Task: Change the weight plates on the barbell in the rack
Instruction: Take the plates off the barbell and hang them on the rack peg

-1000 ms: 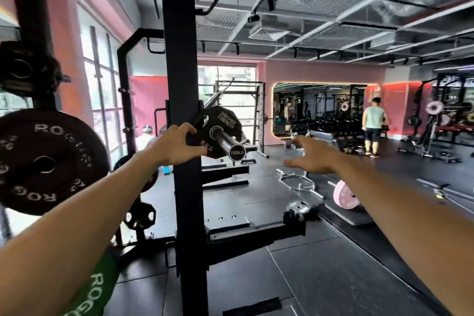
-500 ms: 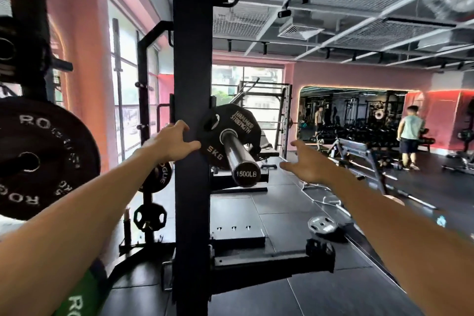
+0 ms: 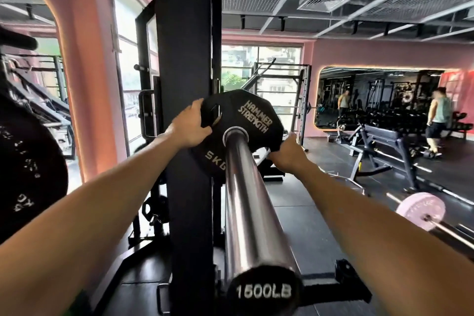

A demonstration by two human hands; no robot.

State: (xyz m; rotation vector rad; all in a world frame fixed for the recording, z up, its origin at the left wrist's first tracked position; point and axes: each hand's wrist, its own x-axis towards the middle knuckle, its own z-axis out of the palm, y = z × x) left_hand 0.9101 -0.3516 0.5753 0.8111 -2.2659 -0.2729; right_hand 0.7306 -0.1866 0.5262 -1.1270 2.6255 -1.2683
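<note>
Behind the steel barbell sleeve point(image 3: 246, 200), the black 5 kg plate point(image 3: 246, 120) is gripped at both rims by the left hand point(image 3: 188, 127) and the right hand point(image 3: 287, 155). Just to its left the rack upright point(image 3: 187, 59) is touched by the plate; open floor point(image 3: 302, 213) is seen on the right, where a pink plate point(image 3: 420, 211) lies.

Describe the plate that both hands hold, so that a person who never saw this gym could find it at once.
Find the black rack post in the middle; a chrome barbell sleeve marked 1500LB runs out beside it. The plate sits at its far end, gripped by the left hand and right hand. It is black and many-sided, marked HAMMER STRENGTH and 5KG, unlike the round pink plate on the floor.
</note>
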